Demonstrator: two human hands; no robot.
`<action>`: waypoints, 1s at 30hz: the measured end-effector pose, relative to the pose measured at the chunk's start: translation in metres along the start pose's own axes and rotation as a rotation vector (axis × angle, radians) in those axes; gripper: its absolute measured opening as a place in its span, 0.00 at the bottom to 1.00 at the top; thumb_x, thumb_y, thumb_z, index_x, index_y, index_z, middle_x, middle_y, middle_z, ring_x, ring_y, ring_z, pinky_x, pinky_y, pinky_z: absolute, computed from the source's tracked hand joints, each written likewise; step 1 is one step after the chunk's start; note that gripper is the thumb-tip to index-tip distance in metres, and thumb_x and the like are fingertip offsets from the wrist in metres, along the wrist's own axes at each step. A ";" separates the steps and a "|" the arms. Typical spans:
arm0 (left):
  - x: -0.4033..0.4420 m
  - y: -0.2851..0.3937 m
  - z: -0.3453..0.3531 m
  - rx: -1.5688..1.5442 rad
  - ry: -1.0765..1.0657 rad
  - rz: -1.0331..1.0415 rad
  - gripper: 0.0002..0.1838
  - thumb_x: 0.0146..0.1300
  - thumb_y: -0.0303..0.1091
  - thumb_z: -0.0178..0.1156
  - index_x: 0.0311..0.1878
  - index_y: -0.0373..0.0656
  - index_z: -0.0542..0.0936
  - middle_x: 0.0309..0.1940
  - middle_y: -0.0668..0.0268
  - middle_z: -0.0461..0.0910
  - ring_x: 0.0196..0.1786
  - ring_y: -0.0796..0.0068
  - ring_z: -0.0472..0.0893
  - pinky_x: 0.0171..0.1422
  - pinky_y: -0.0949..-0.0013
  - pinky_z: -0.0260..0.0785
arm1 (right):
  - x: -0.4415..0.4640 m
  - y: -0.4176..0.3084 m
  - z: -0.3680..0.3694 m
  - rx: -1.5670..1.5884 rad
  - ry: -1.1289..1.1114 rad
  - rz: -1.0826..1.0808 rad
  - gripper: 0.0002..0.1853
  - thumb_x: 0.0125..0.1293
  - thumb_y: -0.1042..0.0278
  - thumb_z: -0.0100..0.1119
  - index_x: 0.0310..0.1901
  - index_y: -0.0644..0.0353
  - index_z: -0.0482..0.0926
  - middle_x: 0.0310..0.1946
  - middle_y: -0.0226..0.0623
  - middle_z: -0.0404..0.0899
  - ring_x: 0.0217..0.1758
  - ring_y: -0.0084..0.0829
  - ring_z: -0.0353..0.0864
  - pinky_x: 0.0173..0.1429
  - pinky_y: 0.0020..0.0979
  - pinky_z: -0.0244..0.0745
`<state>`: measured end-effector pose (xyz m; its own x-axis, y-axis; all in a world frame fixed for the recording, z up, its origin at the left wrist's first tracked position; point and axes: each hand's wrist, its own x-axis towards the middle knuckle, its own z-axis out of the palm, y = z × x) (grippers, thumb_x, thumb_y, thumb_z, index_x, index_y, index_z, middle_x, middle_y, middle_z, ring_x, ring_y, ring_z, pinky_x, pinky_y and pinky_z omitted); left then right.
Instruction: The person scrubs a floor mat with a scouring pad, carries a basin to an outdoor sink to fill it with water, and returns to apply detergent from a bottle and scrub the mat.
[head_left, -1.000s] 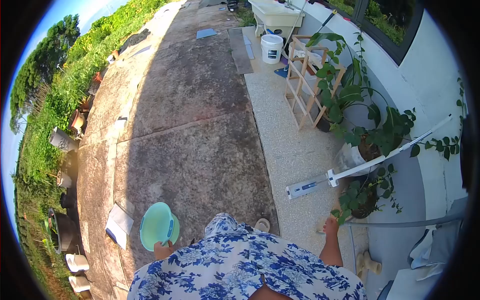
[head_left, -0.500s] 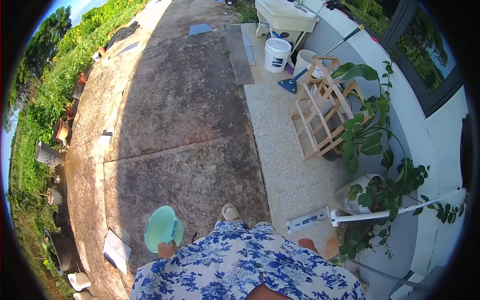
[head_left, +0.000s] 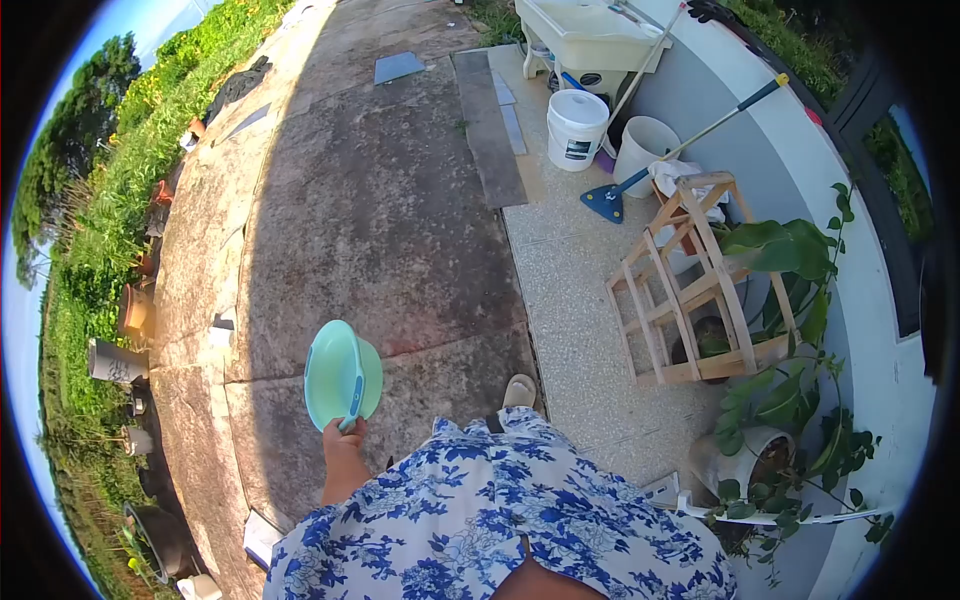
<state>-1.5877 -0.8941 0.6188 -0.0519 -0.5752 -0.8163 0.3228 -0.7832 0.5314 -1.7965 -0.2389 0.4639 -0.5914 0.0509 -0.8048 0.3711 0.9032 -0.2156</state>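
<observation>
My left hand (head_left: 345, 438) grips the near rim of a light green basin (head_left: 343, 376), which hangs tilted on its side over the concrete, its inside partly showing. The basin looks empty. My right hand is out of sight, beyond the blue and white floral clothing (head_left: 500, 510). One foot in a beige slipper (head_left: 519, 391) shows ahead of the clothing, near the seam between the dark concrete and the pale paving.
A wooden rack (head_left: 690, 290) stands at the right beside potted plants (head_left: 745, 455). Farther ahead are a white bucket (head_left: 577, 130), a blue triangular mop (head_left: 604, 203) and a white sink (head_left: 590, 45). Pots (head_left: 117, 360) line the left edge.
The view has advanced along the concrete. My left hand has lifted the basin forward and higher in view. My right hand, seen before at the right, has gone out of sight.
</observation>
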 end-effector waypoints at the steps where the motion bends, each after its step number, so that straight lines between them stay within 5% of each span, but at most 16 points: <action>1: 0.005 0.002 -0.020 0.104 -0.036 0.050 0.22 0.57 0.23 0.53 0.54 0.29 0.61 0.48 0.44 0.67 0.42 0.49 0.79 0.37 0.58 0.83 | 0.025 -0.037 -0.022 0.091 0.069 0.002 0.13 0.62 0.59 0.55 0.35 0.61 0.82 0.26 0.43 0.82 0.31 0.37 0.84 0.36 0.39 0.78; 4: 0.015 -0.002 -0.043 0.251 -0.056 0.083 0.20 0.57 0.22 0.55 0.52 0.28 0.64 0.48 0.44 0.66 0.44 0.49 0.78 0.37 0.59 0.83 | 0.066 -0.186 -0.119 0.464 0.291 -0.127 0.15 0.65 0.58 0.53 0.36 0.63 0.82 0.25 0.43 0.82 0.29 0.35 0.85 0.35 0.37 0.78; 5: 0.004 -0.003 -0.041 0.795 -0.025 0.404 0.14 0.56 0.26 0.58 0.41 0.29 0.68 0.39 0.46 0.70 0.38 0.50 0.78 0.35 0.60 0.80 | 0.103 -0.221 -0.149 0.521 0.301 -0.275 0.14 0.66 0.59 0.55 0.47 0.59 0.78 0.32 0.34 0.80 0.28 0.26 0.80 0.27 0.29 0.74; 7: -0.020 0.002 -0.038 1.884 0.050 1.058 0.16 0.53 0.34 0.66 0.18 0.31 0.76 0.21 0.51 0.76 0.26 0.51 0.79 0.32 0.63 0.74 | 0.078 -0.326 -0.222 0.686 0.251 -0.439 0.15 0.68 0.61 0.55 0.52 0.57 0.78 0.37 0.31 0.80 0.32 0.22 0.79 0.31 0.26 0.74; 8: -0.028 0.006 -0.025 1.972 0.173 1.009 0.16 0.53 0.34 0.66 0.19 0.31 0.76 0.21 0.51 0.76 0.26 0.51 0.79 0.32 0.62 0.74 | 0.087 -0.358 -0.246 0.662 0.283 -0.491 0.15 0.68 0.62 0.54 0.52 0.57 0.78 0.38 0.31 0.80 0.33 0.21 0.78 0.31 0.26 0.73; 13: 0.012 0.041 0.087 1.962 0.282 0.621 0.16 0.53 0.35 0.67 0.22 0.30 0.78 0.20 0.52 0.77 0.26 0.51 0.79 0.32 0.60 0.74 | 0.169 -0.414 -0.254 0.472 0.435 -0.431 0.14 0.68 0.62 0.54 0.51 0.58 0.78 0.33 0.31 0.80 0.29 0.21 0.78 0.29 0.26 0.72; 15: 0.049 0.060 0.145 1.964 0.236 0.597 0.16 0.53 0.35 0.67 0.23 0.30 0.78 0.20 0.52 0.77 0.26 0.51 0.79 0.33 0.59 0.74 | 0.169 -0.402 -0.222 0.438 0.409 -0.199 0.13 0.67 0.60 0.54 0.45 0.60 0.79 0.28 0.33 0.80 0.25 0.24 0.77 0.27 0.27 0.73; 17: 0.086 0.077 0.217 1.958 0.172 0.600 0.16 0.53 0.36 0.67 0.25 0.30 0.79 0.19 0.53 0.77 0.26 0.51 0.79 0.33 0.58 0.74 | 0.174 -0.367 -0.172 0.413 0.274 0.057 0.16 0.67 0.58 0.50 0.40 0.62 0.81 0.25 0.41 0.81 0.27 0.33 0.82 0.35 0.37 0.77; 21: 0.153 0.103 0.390 1.819 -0.030 0.736 0.16 0.53 0.37 0.68 0.27 0.30 0.80 0.19 0.54 0.77 0.26 0.51 0.80 0.33 0.56 0.74 | 0.148 -0.362 -0.135 0.179 -0.011 0.176 0.13 0.64 0.60 0.53 0.40 0.60 0.82 0.27 0.42 0.82 0.30 0.37 0.83 0.36 0.39 0.78; 22: 0.202 0.105 0.421 1.506 -0.141 0.853 0.15 0.55 0.34 0.66 0.34 0.29 0.78 0.24 0.53 0.78 0.28 0.51 0.80 0.35 0.55 0.76 | 0.146 -0.373 -0.141 0.220 -0.028 0.212 0.13 0.63 0.60 0.54 0.39 0.60 0.82 0.27 0.42 0.82 0.30 0.37 0.83 0.36 0.39 0.78; 24: 0.243 0.116 0.524 0.675 -0.087 0.535 0.15 0.57 0.28 0.59 0.46 0.29 0.74 0.35 0.52 0.78 0.34 0.52 0.81 0.39 0.55 0.79 | 0.147 -0.393 -0.148 0.297 -0.042 0.272 0.12 0.61 0.61 0.56 0.39 0.59 0.82 0.28 0.43 0.82 0.32 0.39 0.83 0.37 0.40 0.78; 25: 0.225 0.119 0.615 0.158 0.074 0.118 0.17 0.59 0.25 0.55 0.51 0.30 0.70 0.41 0.51 0.77 0.37 0.53 0.81 0.39 0.54 0.80 | 0.151 -0.402 -0.151 0.325 -0.049 0.294 0.11 0.60 0.62 0.56 0.39 0.59 0.82 0.28 0.43 0.83 0.32 0.40 0.83 0.37 0.40 0.79; 30: 0.239 0.090 0.799 0.157 -0.156 0.045 0.18 0.58 0.20 0.47 0.53 0.32 0.65 0.45 0.49 0.75 0.37 0.51 0.81 0.35 0.55 0.81 | 0.233 -0.441 -0.179 0.114 -0.126 0.123 0.10 0.56 0.65 0.60 0.38 0.57 0.84 0.30 0.45 0.83 0.36 0.44 0.84 0.39 0.42 0.79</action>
<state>-2.3257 -1.2900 0.6527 -0.1905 -0.6308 -0.7522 0.1780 -0.7758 0.6054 -2.2261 -0.5487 0.4703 -0.4454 0.0978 -0.8899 0.5179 0.8390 -0.1670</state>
